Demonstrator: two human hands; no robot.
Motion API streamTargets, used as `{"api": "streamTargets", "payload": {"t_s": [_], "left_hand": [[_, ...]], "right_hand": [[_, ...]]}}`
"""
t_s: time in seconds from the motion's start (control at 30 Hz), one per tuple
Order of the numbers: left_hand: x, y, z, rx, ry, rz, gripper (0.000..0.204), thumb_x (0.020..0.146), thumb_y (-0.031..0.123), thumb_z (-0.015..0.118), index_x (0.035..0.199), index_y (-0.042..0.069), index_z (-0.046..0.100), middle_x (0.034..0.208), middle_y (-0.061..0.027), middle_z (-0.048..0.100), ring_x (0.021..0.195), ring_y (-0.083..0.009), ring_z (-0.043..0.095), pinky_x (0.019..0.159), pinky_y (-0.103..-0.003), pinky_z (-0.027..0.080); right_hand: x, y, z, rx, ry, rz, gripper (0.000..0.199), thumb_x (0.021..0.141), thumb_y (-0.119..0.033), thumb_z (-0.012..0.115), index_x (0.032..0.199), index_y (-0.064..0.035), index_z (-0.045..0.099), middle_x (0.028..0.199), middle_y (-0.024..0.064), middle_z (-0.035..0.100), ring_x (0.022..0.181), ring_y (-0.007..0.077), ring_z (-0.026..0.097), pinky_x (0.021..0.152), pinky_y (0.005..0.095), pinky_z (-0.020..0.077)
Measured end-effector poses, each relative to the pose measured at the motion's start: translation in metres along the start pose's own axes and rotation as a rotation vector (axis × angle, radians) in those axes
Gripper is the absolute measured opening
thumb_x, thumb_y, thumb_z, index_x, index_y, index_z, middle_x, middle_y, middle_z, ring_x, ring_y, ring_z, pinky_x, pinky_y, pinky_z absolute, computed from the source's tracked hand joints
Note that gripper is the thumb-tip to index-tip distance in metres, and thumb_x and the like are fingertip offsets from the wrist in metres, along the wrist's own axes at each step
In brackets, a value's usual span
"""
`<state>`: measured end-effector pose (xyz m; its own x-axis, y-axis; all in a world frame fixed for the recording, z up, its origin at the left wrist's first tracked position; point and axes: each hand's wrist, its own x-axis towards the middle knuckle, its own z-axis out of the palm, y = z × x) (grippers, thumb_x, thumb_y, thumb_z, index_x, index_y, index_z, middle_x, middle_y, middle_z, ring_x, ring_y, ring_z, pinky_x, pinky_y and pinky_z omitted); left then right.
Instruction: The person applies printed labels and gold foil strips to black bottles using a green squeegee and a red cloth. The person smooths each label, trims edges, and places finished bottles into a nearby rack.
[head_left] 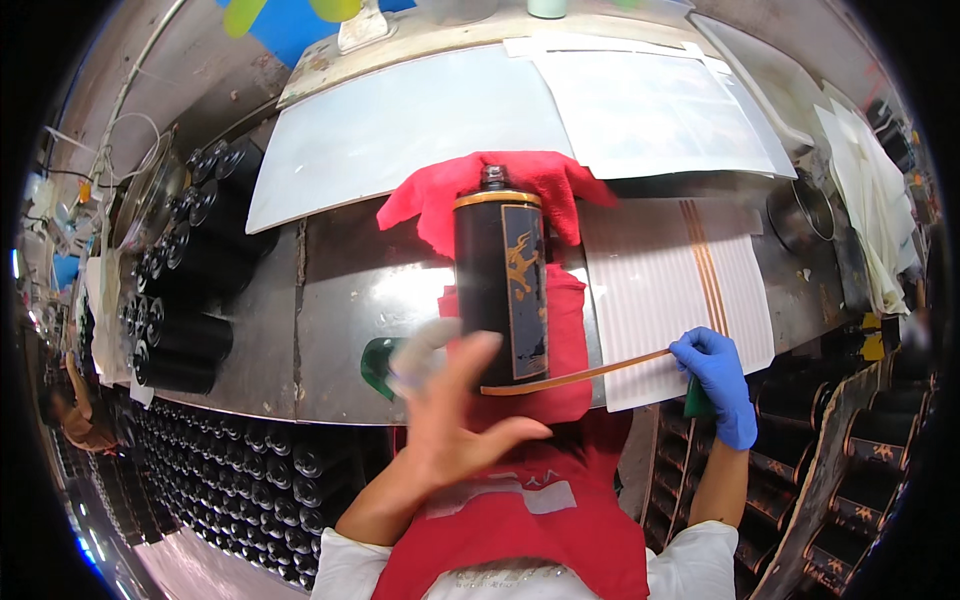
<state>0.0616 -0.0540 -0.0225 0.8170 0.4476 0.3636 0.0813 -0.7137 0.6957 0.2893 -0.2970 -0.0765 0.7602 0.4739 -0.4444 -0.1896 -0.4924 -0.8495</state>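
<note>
A black bottle (480, 280) with a gold shoulder band, a clear neck and a dark label with a gold figure lies on a folded red cloth (565, 330). Its neck points away from me. My right hand (718, 378), in a blue glove, pinches one end of a thin copper-coloured strip (590, 375). The strip's other end reaches the bottle's base; whether it is stuck there I cannot tell. My bare left hand (437, 425) is beside the base, thumb and fingers spread, partly blurred. A blurred whitish shape and a green item (378, 366) are beside its fingers.
On the right lies a striped white sheet (640, 260) bearing several copper strips. White boards (400, 130) and sheets (660, 110) cover the far side. Black bottles (190, 345) stand at the left, with racks of more (240, 460) below. A metal pot (800, 215) is far right.
</note>
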Motion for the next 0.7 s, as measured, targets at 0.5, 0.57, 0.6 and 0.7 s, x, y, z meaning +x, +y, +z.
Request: {"api": "streamTargets", "payload": {"t_s": [0.5,0.57,0.6,0.7], "left_hand": [[-0.005,-0.050,0.002,0.041,-0.174,-0.139,0.117,0.063,0.036,0.082,0.140,-0.007,0.006,0.142,-0.0345,0.015,0.130,-0.0479,0.023,0.106,-0.046,0.023],[-0.001,-0.038,0.000,0.013,-0.151,-0.054,0.108,0.062,0.037,0.082,0.140,-0.003,0.020,0.143,-0.0357,0.010,0.133,-0.0485,0.016,0.106,-0.053,0.019],[0.004,-0.032,0.003,0.051,-0.141,0.035,0.104,0.061,0.037,0.082,0.139,-0.002,0.024,0.142,-0.0359,0.011,0.133,-0.0489,0.016,0.105,-0.055,0.018],[0.020,-0.013,0.008,0.289,-0.225,0.202,0.095,0.060,0.037,0.083,0.135,0.000,0.037,0.140,-0.0353,0.019,0.130,-0.0504,0.022,0.101,-0.060,0.021]], "right_hand": [[-0.031,-0.031,0.069,0.103,0.003,-0.026,0.012,0.081,-0.012,0.068,0.079,-0.0019,0.061,0.064,-0.0012,0.056,0.056,0.0029,0.048,0.050,0.0183,0.0385],[-0.033,-0.033,0.063,0.142,-0.017,-0.017,0.011,0.081,-0.011,0.067,0.079,-0.0018,0.061,0.064,-0.0005,0.057,0.056,0.0029,0.049,0.050,0.0177,0.0383],[-0.034,-0.035,0.062,0.150,-0.025,-0.013,0.011,0.081,-0.010,0.067,0.079,-0.0017,0.061,0.064,-0.0005,0.057,0.057,0.0029,0.049,0.050,0.0176,0.0383],[-0.032,-0.038,0.062,0.146,-0.040,0.009,0.011,0.080,-0.010,0.068,0.080,-0.0018,0.061,0.064,-0.0016,0.056,0.056,0.0023,0.048,0.050,0.0177,0.0382]]}}
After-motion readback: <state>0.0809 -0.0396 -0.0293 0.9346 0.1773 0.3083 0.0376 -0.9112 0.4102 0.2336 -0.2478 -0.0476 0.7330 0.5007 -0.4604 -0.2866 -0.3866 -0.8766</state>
